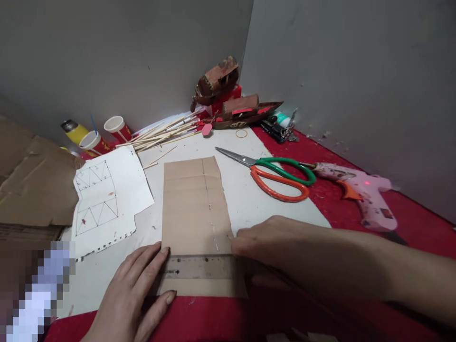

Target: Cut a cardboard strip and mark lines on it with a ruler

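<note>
A piece of brown cardboard [188, 204] lies on the white sheet, with a dark line down its right part. Across its near end is a clear ruler [192, 268]. My left hand [137, 285] rests at the ruler's left end, fingers stretched out and thumb apart near the cardboard's bottom edge. My right hand [263, 242] is closed at the cardboard's right edge, just above the ruler. A thin dark tip pokes out between its fingers, but what it belongs to is hidden. Scissors [267, 168] with green and orange handles lie beyond my right hand.
A pink glue gun [366, 192] lies at the right. Paper with truss drawings [110, 199] is at the left, near folded cardboard [39, 180]. Behind are wooden sticks [164, 130], paper cups [117, 128], a yellow bottle [75, 133] and two brown model boats [242, 111].
</note>
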### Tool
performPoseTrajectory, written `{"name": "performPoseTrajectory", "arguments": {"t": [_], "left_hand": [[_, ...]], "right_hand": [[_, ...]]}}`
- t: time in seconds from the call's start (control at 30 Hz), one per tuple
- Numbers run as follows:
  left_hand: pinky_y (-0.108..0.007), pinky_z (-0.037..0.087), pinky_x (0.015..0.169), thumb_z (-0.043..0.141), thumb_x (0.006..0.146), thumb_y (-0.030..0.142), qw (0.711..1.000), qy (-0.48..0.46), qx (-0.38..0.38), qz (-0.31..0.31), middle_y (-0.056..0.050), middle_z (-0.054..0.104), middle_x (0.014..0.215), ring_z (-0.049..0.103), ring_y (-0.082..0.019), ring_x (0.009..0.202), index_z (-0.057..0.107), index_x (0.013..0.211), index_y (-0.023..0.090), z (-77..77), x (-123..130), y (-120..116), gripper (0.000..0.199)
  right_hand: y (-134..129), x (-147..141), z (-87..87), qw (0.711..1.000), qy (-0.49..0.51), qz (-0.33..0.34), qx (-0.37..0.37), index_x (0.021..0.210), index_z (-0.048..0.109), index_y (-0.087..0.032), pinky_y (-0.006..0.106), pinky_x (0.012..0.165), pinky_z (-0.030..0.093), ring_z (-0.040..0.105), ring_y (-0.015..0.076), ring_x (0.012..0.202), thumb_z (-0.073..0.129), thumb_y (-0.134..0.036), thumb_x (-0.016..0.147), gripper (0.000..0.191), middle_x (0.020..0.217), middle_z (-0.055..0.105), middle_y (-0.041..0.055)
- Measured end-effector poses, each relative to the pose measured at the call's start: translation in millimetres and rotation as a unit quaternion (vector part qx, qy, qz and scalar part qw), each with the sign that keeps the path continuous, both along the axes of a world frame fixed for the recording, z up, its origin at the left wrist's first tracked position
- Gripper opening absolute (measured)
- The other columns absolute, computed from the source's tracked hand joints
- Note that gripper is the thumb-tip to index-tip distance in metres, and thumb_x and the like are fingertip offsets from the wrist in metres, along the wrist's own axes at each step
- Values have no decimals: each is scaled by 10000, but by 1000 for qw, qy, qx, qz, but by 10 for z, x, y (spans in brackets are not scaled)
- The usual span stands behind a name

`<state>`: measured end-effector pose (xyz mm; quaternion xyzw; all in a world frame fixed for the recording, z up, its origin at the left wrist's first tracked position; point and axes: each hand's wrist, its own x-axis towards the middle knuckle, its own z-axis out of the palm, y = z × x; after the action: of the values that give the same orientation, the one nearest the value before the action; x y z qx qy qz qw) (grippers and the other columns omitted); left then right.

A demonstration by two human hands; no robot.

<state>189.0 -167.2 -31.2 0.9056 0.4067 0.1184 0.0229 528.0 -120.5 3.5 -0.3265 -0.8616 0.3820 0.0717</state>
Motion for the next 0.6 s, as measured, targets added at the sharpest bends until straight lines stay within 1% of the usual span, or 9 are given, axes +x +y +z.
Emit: {"name": "performPoseTrajectory", "arguments": {"t": [0.07, 0.13, 0.23, 0.3, 0.37, 0.43, 0.47, 0.53, 0.6], "left_hand": [[-447, 586, 961, 612, 935, 357, 999, -24, -15, 19, -134, 565, 1448, 585, -314, 1272, 435, 1507, 230, 3, -10, -13, 612], [-464, 592, 955, 594, 946, 335, 994, -74, -33, 73, -149, 518, 1495, 563, -336, 1307, 390, 1535, 241, 43, -37, -36, 631], [-408, 631, 877, 567, 970, 335, 952, -233, -80, 180, -159, 552, 1466, 637, -322, 1224, 386, 1535, 260, 189, -59, -14, 597], [-360, 648, 810, 578, 972, 366, 891, -363, -155, 224, -150, 644, 1362, 716, -292, 1084, 484, 1461, 259, 318, 8, 62, 509], [-349, 653, 752, 604, 958, 420, 807, -468, -266, 240, -157, 709, 1251, 755, -276, 956, 583, 1350, 219, 431, 178, 161, 440], [-335, 645, 704, 659, 922, 463, 720, -526, -384, 240, -170, 744, 1154, 763, -260, 875, 634, 1265, 177, 507, 425, 251, 448], [-313, 634, 687, 690, 898, 479, 688, -541, -431, 218, -169, 751, 1123, 760, -244, 850, 656, 1223, 163, 530, 556, 288, 454], [-242, 596, 622, 762, 845, 464, 647, -556, -486, 186, -128, 772, 1007, 734, -174, 729, 707, 1081, 155, 551, 779, 359, 393], [-188, 546, 562, 822, 791, 431, 632, -557, -506, 183, -83, 769, 885, 672, -105, 604, 715, 909, 143, 556, 899, 458, 329]], "right_hand": [[-3, -2, 19, 998, 2, 28, -56, 857, 593, -235, 219, 644, 419, 592, 126, 730, 613, -11, 775, 239, 859, 684, -38], [16, 10, 43, 995, 18, 39, -88, 786, 532, -215, 219, 613, 386, 511, 112, 676, 559, -15, 797, 202, 764, 608, -45], [46, 14, 70, 985, 130, -64, -98, 746, 485, -207, 205, 542, 341, 415, 97, 605, 551, -110, 848, 156, 681, 486, -50], [35, -24, 64, 947, 234, -185, -119, 776, 483, -213, 197, 487, 324, 397, 90, 552, 586, -210, 864, 136, 661, 457, -53], [-13, -99, 30, 902, 307, -262, -152, 798, 470, -222, 193, 441, 303, 377, 82, 496, 633, -280, 847, 180, 630, 432, -66], [-92, -190, -31, 886, 343, -261, -172, 796, 463, -226, 189, 424, 298, 367, 77, 472, 660, -305, 832, 215, 597, 420, -76], [-136, -232, -68, 889, 348, -243, -171, 794, 469, -223, 188, 429, 305, 372, 76, 477, 664, -302, 830, 213, 593, 429, -75], [-210, -294, -141, 907, 340, -191, -159, 798, 491, -214, 187, 453, 330, 395, 77, 500, 645, -272, 843, 170, 605, 482, -62], [-236, -311, -195, 927, 324, -142, -127, 805, 512, -210, 186, 478, 355, 426, 78, 519, 628, -251, 861, 136, 631, 540, -50]]}}
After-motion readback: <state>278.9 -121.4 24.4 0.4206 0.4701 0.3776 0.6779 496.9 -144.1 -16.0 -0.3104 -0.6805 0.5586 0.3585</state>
